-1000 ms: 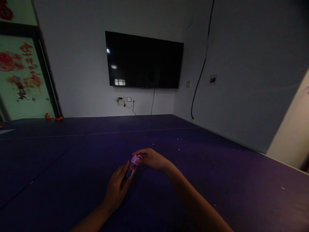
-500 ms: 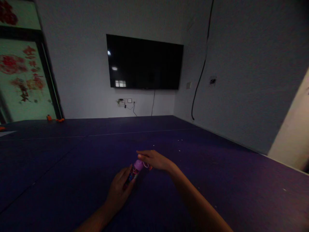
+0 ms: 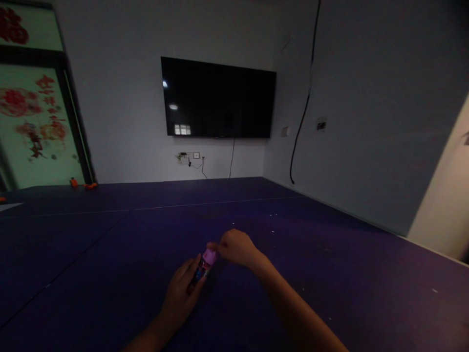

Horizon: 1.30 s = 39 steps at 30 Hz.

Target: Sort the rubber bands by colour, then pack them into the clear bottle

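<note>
A small bottle with a dark, colourful printed body and a pinkish-purple cap is tilted up to the right, low in the middle of the head view. My left hand is wrapped round the bottle's body, thumb on the near side and fingers on the far side. At the cap, my right hand has its fingers curled in, one digit lying over the cap's top edge. The cap's loop is hidden behind the right hand.
A dark purple surface with a few pale specks spreads out to the walls. Orange items lie at the far left near a decorated glass door. On the back wall hangs a television; a black cable dangles at the right.
My right hand, stretched flat over the cap before, has curled its fingers in against the cap. The loop that showed beside the cap is now covered. The left hand keeps its hold.
</note>
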Available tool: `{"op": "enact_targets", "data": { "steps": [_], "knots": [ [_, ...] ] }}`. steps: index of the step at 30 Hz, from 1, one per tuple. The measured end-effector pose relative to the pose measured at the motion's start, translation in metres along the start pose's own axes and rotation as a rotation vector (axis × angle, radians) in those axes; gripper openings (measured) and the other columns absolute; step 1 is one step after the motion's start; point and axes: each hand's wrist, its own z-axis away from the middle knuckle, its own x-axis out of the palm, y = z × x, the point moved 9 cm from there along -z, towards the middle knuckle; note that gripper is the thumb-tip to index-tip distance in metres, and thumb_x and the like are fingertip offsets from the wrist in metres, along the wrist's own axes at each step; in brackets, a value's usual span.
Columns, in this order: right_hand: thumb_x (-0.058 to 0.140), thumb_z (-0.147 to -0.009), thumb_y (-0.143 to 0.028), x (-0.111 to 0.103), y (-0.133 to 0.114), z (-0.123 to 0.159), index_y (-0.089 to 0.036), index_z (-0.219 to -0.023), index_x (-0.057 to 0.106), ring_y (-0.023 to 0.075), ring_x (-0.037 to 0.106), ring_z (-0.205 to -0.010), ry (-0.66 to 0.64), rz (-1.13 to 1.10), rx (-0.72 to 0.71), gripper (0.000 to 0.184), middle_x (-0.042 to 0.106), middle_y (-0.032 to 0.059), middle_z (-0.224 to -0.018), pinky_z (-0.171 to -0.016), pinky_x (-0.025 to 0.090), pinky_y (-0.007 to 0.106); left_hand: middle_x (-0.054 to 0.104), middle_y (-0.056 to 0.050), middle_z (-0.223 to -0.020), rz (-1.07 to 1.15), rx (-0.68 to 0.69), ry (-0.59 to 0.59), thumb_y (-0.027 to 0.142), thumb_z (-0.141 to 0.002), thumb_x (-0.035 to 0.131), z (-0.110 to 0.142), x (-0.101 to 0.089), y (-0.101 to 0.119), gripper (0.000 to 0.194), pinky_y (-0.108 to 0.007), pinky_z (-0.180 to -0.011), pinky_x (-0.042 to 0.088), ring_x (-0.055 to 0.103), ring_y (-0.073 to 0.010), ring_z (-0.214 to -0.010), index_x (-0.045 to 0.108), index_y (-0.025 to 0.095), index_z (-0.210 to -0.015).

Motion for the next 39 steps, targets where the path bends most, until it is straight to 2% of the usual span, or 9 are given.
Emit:
{"op": "enact_targets", "data": {
  "steps": [5, 9, 13, 17, 20, 23, 27, 33, 39],
  "knots": [
    [0.065, -0.071, -0.040, 0.011, -0.027, 0.006, -0.021, -0.101, 0.067, 0.0148, 0.062, -0.083, -0.127, -0.199, -0.271, 0.036, 0.068, 0.0034, -0.095, -0.069, 0.045, 0.022, 0.063, -0.008, -0.106, -0.055, 0.043, 0.014, 0.027, -0.088, 0.047, 0.001, -0.001, 0.003, 0.042, -0.029, -0.077, 0.053, 0.062, -0.0164, -0.092, 0.044, 0.024, -0.130],
    [0.048, -0.085, -0.042, 0.036, -0.009, -0.002, -0.013, -0.078, 0.070, 0.0113, 0.057, -0.050, -0.131, -0.119, -0.010, 0.037, 0.064, 0.0040, -0.059, -0.050, 0.040, 0.020, 0.064, -0.010, -0.104, -0.198, 0.195, 0.083, 0.026, -0.086, 0.051, 0.007, -0.004, 0.016, 0.044, -0.030, -0.077, 0.053, 0.062, -0.0181, -0.091, 0.046, 0.023, -0.129],
    [0.033, -0.089, -0.051, 0.027, 0.001, -0.004, -0.011, -0.072, 0.070, 0.0195, 0.064, -0.066, 0.057, 0.123, 0.171, 0.058, 0.067, 0.0133, -0.068, -0.061, 0.044, 0.026, 0.065, -0.010, -0.101, -0.280, 0.242, 0.121, 0.026, -0.086, 0.051, 0.008, -0.006, 0.020, 0.044, -0.030, -0.073, 0.053, 0.063, -0.0185, -0.087, 0.047, 0.022, -0.129],
    [0.041, -0.089, -0.042, 0.020, -0.027, 0.002, -0.018, -0.109, 0.063, 0.0173, 0.062, -0.092, -0.085, -0.082, -0.179, 0.038, 0.068, 0.0091, -0.100, -0.077, 0.045, 0.025, 0.064, -0.010, -0.101, -0.293, 0.199, 0.156, 0.027, -0.088, 0.048, 0.006, -0.008, 0.016, 0.044, -0.030, -0.073, 0.054, 0.063, -0.0182, -0.087, 0.044, 0.022, -0.131],
    [0.057, -0.080, -0.032, 0.024, -0.036, 0.008, -0.020, -0.110, 0.062, 0.0139, 0.063, -0.087, -0.218, -0.215, -0.319, 0.032, 0.067, 0.0048, -0.104, -0.074, 0.046, 0.021, 0.064, -0.009, -0.101, -0.283, 0.238, 0.153, 0.024, -0.088, 0.048, 0.006, -0.007, 0.020, 0.047, -0.028, -0.073, 0.053, 0.063, -0.0170, -0.088, 0.039, 0.022, -0.135],
    [0.042, -0.088, -0.038, 0.042, -0.018, 0.000, -0.014, -0.093, 0.068, 0.0133, 0.063, -0.060, -0.213, -0.160, -0.062, 0.035, 0.070, 0.0074, -0.078, -0.057, 0.046, 0.022, 0.064, -0.010, -0.100, -0.324, 0.310, 0.168, 0.021, -0.088, 0.049, 0.009, -0.008, 0.029, 0.050, -0.029, -0.073, 0.052, 0.063, -0.0173, -0.086, 0.037, 0.022, -0.136],
    [0.027, -0.091, -0.048, 0.029, -0.001, -0.002, -0.008, -0.081, 0.070, 0.0252, 0.066, -0.076, 0.078, 0.156, 0.261, 0.059, 0.068, 0.0190, -0.081, -0.066, 0.047, 0.032, 0.064, -0.011, -0.101, -0.376, 0.340, 0.173, 0.020, -0.087, 0.050, 0.009, -0.010, 0.033, 0.050, -0.030, -0.072, 0.051, 0.063, -0.0180, -0.086, 0.038, 0.022, -0.136],
    [0.047, -0.085, -0.025, 0.032, -0.038, 0.005, -0.019, -0.099, 0.066, 0.0131, 0.064, -0.084, -0.174, -0.210, -0.263, 0.025, 0.070, 0.0028, -0.092, -0.073, 0.046, 0.021, 0.066, -0.010, -0.097, -0.405, 0.298, 0.196, 0.024, -0.087, 0.049, 0.009, -0.011, 0.029, 0.046, -0.030, -0.074, 0.052, 0.064, -0.0188, -0.084, 0.041, 0.020, -0.133],
    [0.054, -0.075, -0.015, 0.043, -0.031, 0.000, -0.016, -0.083, 0.070, 0.0123, 0.064, -0.069, -0.177, -0.248, -0.225, 0.018, 0.070, 0.0022, -0.075, -0.060, 0.044, 0.018, 0.068, -0.009, -0.097, -0.428, 0.337, 0.183, 0.022, -0.086, 0.050, 0.010, -0.011, 0.035, 0.044, -0.028, -0.072, 0.053, 0.065, -0.0180, -0.084, 0.045, 0.023, -0.129]
  ]
}}
